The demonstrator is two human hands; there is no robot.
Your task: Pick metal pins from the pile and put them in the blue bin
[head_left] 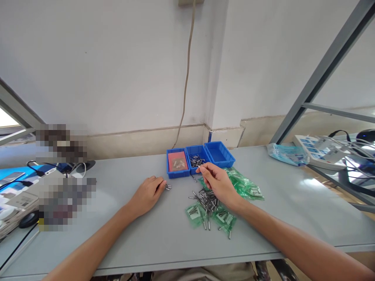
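Observation:
My left hand [150, 195] rests on the table, fingers curled round a few small metal pins [168, 187] whose ends stick out by the thumb. Over the front of the middle blue bin [193, 170] is my right hand [217, 181], thumb and fingertips pinched together; a small bright bit shows at the tips, too small to make out. Several metal pins [197, 160] lie in that bin. Below my right hand spreads a heap of loose metal pins [207, 201], among small green plastic bags [195, 214] that hold more pins.
The left blue bin [177, 175] holds a red sheet and a clear bag; a third blue bin [219, 153] stands to the right. More green bags [246, 185] lie before it. A blue plastic packet [288, 154] and a power strip with cables [320, 150] are at the right. Boxes and cables crowd the left.

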